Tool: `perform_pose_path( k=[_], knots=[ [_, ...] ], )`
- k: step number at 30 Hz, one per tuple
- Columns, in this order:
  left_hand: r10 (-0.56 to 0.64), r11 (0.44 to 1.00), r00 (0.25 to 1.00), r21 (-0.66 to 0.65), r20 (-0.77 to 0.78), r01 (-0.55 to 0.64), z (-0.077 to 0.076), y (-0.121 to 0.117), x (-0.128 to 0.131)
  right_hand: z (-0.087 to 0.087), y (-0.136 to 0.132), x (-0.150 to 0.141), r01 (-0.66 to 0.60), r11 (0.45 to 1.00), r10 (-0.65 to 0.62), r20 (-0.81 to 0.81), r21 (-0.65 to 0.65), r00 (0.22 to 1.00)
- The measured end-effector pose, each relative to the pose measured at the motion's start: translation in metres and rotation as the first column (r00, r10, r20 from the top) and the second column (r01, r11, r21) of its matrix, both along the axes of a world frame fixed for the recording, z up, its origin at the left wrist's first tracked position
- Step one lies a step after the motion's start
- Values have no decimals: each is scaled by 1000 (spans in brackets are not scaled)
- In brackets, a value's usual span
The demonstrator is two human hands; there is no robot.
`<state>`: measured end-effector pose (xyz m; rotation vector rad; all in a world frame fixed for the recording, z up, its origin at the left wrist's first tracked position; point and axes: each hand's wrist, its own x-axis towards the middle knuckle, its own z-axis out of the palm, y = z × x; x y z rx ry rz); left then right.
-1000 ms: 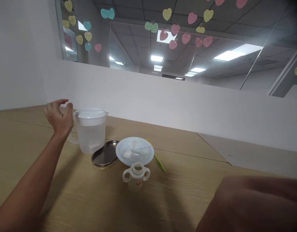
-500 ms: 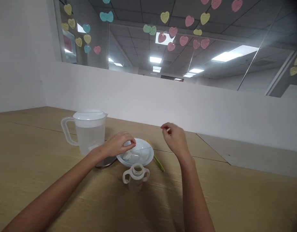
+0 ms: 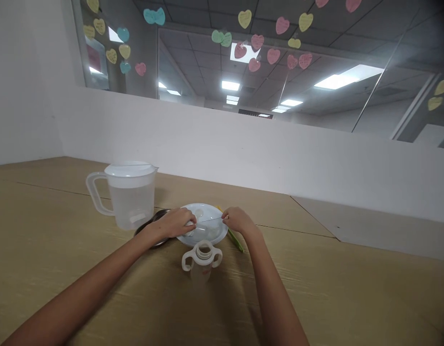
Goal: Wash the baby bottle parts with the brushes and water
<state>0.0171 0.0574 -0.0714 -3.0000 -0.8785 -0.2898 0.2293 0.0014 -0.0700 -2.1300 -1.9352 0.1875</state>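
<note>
"So, taking the bowl (image 3: 210, 210) as our landmark, what's standing farthest left?"

"A lidded clear jug (image 3: 131, 202) is standing on the surface (image 3: 135, 307), its handle pointing away from the bowl. Between jug and bowl, a dark metal tray (image 3: 158, 216) is lying partly under the left arm."

"And the left hand (image 3: 175, 222)?"

"It's reaching over the bowl's left side, with its fingers curling toward the thumb beside a white lump (image 3: 189, 232). I can't tell whether they're gripping it."

"What's showing inside the bowl?"

"A small, pale round piece (image 3: 199, 212) is lying toward the back, and a thin rod (image 3: 211, 220) is stretching toward the right rim."

"Anything in front?"

"Yes, a two-handled bottle (image 3: 201, 270) is standing upright just in front of the bowl, its mouth open and red marking showing on its side."

"How about the right hand (image 3: 238, 221)?"

"It's hovering at the bowl's right rim, thumb and fingertips bunching at the rod's end. Whether they're truly grasping it, I can't tell."

"And beside that?"

"A slim green stick (image 3: 236, 241) is lying along the bowl's right side, partly hiding beneath the right hand."
</note>
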Motion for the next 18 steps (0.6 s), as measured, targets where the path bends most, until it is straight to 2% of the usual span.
perform_pose_path(
  k=[6, 10, 18],
  knots=[
    [9, 1000, 999, -8, -33, -10, -2, 5, -1, -4, 5, 7, 64, 996, -66, 26, 62, 997],
    [20, 1000, 999, -7, -42, -21, -2, 4, -2, -6, 6, 19, 120, 992, -122, 31, 46, 992],
    [43, 998, 995, -38, -88, -47, -2, 1, -2, -17, 2, 34, 142, 966, -140, 23, -216, 990]
  ],
)
